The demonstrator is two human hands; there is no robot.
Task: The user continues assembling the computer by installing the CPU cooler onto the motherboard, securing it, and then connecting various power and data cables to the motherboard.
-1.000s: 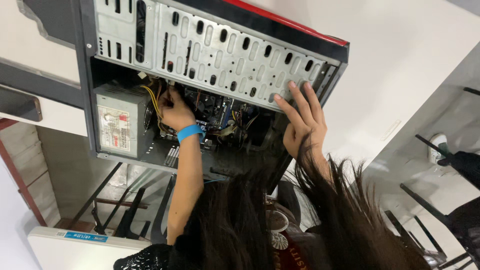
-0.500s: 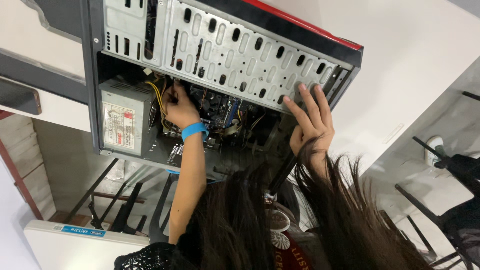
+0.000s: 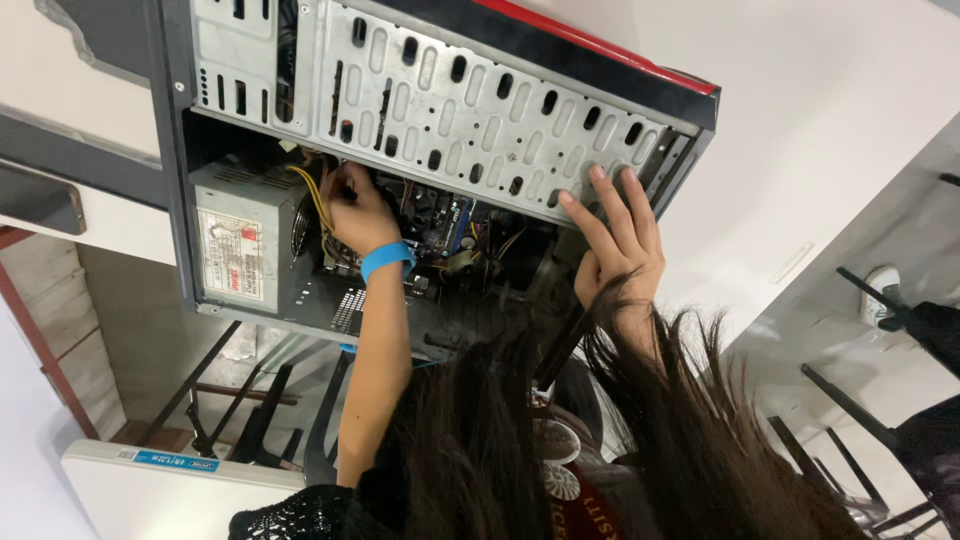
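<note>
An open desktop computer case point(image 3: 470, 110) lies on a white table, its perforated metal drive cage facing me. My left hand point(image 3: 352, 212), with a blue wristband point(image 3: 386, 259), reaches inside the case next to the grey power supply point(image 3: 245, 245). Its fingers are closed among the yellow wires point(image 3: 312, 195). My right hand point(image 3: 618, 235) rests flat on the lower edge of the drive cage, fingers apart and holding nothing. A circuit board with cables point(image 3: 455, 235) shows between my hands. My long dark hair point(image 3: 560, 430) hangs over the lower part of the view.
The white tabletop point(image 3: 830, 120) stretches to the right of the case. Black metal chair and table frames point(image 3: 250, 400) stand on the floor below. A white box with a blue label point(image 3: 170, 480) sits at the lower left. A shoe point(image 3: 882, 285) shows at the far right.
The case has shifted right in my view as my head moved. My left hand stays at the wires by the power supply, and my right hand stays on the drive cage.
</note>
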